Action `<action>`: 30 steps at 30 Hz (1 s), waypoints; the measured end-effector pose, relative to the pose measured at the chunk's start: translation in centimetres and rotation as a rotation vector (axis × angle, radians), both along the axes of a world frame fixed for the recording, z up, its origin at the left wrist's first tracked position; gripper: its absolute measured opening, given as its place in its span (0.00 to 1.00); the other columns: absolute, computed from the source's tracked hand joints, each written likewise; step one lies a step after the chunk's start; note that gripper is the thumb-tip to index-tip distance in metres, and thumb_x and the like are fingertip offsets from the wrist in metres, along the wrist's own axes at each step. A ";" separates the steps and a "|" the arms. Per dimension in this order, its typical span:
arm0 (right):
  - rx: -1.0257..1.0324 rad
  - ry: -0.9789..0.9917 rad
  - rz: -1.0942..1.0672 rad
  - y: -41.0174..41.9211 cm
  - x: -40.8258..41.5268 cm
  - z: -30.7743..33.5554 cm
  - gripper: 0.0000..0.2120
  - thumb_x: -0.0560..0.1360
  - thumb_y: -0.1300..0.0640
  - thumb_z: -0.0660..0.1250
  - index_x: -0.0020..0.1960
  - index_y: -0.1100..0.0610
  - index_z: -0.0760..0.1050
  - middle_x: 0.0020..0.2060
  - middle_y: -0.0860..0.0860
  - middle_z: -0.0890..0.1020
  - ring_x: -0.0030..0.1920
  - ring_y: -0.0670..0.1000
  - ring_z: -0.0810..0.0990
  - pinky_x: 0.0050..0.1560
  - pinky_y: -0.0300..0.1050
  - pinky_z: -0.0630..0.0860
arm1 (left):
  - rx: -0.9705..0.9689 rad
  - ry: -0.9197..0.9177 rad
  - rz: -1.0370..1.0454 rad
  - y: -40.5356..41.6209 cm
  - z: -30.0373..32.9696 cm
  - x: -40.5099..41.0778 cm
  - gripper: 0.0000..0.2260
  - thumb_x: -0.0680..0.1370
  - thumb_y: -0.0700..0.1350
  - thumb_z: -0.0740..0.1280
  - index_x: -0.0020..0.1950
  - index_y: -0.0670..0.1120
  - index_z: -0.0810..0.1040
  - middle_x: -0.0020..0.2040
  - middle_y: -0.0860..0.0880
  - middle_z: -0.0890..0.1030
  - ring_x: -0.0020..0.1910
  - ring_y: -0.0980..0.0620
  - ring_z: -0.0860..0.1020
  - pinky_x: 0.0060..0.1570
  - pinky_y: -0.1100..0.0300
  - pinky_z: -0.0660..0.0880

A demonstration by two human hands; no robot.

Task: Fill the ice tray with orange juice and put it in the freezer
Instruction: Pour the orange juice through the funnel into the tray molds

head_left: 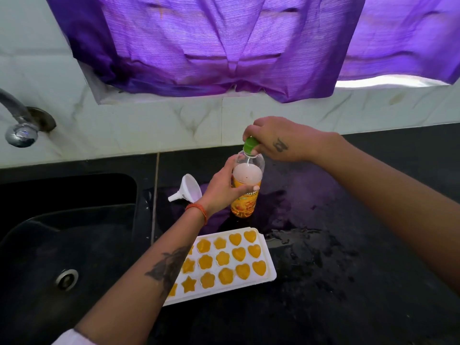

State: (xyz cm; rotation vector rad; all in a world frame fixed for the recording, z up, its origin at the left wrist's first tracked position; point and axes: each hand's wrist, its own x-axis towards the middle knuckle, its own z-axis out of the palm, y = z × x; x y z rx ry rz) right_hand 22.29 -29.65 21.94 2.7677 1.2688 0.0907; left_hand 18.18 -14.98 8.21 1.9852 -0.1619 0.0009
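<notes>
Juice bottle [245,192] stands upright on the black counter [323,245], long axis vertical, green cap [250,144] pointing up and slightly away from the camera. It sits behind the ice tray, near the back wall. Juice level is around mid-bottle, clear above.

Left hand [222,189] grips the bottle body at mid-height, fingers wrapped round it from the left, thumb on the near side. Right hand [276,139] is on top, fingers curled round the green cap and pinching it. Can't tell whether the cap is seated or loose.

Ice tray [270,267] is white, lying flat on the counter in front of the bottle, just right of the sink edge. Long axis runs from near-left to far-right, diagonal to the counter edge. Visible cells hold orange juice: hearts at the right end, flowers in the middle, stars toward the left. The left forearm crosses over the tray's left end and hides those cells.

White funnel [188,188] lies on its side on the counter, just left of the bottle and behind the left wrist, spout pointing left toward the sink.

Black sink [74,220] at left, with tap [21,120] above it on the wall. Purple curtain [211,46] hangs above the counter.
</notes>
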 end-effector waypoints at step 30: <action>0.951 0.466 -0.417 -2.8 -3.2 -8.3 0.36 0.71 0.47 0.72 0.73 0.47 0.59 0.65 0.51 0.72 0.59 0.50 0.75 0.57 0.49 0.75 | -0.083 0.059 -0.032 0.8 -0.1 -0.6 0.45 0.66 0.52 0.77 0.75 0.61 0.53 0.73 0.51 0.65 0.67 0.50 0.71 0.63 0.49 0.73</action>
